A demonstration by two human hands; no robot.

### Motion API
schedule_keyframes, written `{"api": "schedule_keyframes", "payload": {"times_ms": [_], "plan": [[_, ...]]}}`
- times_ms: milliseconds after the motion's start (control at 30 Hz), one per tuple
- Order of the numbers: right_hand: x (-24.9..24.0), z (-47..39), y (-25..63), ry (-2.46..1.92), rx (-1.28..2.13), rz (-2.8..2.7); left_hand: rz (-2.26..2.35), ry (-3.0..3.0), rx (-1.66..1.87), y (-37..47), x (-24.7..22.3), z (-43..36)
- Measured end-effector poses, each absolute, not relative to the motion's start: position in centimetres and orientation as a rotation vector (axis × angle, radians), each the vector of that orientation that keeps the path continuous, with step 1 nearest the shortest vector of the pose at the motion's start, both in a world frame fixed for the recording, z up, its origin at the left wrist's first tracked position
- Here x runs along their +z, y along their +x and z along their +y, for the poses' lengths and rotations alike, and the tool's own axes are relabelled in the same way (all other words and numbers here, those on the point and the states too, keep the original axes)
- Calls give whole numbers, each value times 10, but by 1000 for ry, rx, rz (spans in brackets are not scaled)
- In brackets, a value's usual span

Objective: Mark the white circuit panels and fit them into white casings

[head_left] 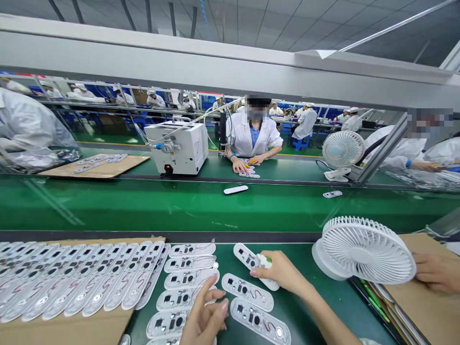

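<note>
My right hand grips one end of a white oblong plastic casing with a small circuit board in it, tilted on the green worktop. Something green and white shows under its fingers; I cannot make out what it is. My left hand hovers palm inward with its fingers apart, holding nothing, over the right ends of a column of similar casings. Between the hands lie two more casings, an upper one and a lower one, with red wires and round discs inside.
Rows of casings cover a cardboard sheet at left. A white fan stands at right, beside another person's hand. Past the green conveyor, which carries a white oblong piece, are a white machine and a co-worker.
</note>
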State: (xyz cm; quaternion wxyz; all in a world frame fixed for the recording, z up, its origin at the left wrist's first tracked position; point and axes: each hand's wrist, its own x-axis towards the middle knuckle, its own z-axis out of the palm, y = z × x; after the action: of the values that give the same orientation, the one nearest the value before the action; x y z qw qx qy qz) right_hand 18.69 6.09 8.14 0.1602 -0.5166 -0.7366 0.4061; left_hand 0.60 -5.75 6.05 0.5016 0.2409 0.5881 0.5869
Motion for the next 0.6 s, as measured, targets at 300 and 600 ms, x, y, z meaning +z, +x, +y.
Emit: {"api": "schedule_keyframes", "payload": {"times_ms": [300, 600], "plan": [[111, 21, 171, -817, 2135, -1602, 1170, 543, 1352, -2, 94, -56], [119, 0, 170, -887, 1153, -1834, 1349, 384, 1592, -7, 110, -67]]}}
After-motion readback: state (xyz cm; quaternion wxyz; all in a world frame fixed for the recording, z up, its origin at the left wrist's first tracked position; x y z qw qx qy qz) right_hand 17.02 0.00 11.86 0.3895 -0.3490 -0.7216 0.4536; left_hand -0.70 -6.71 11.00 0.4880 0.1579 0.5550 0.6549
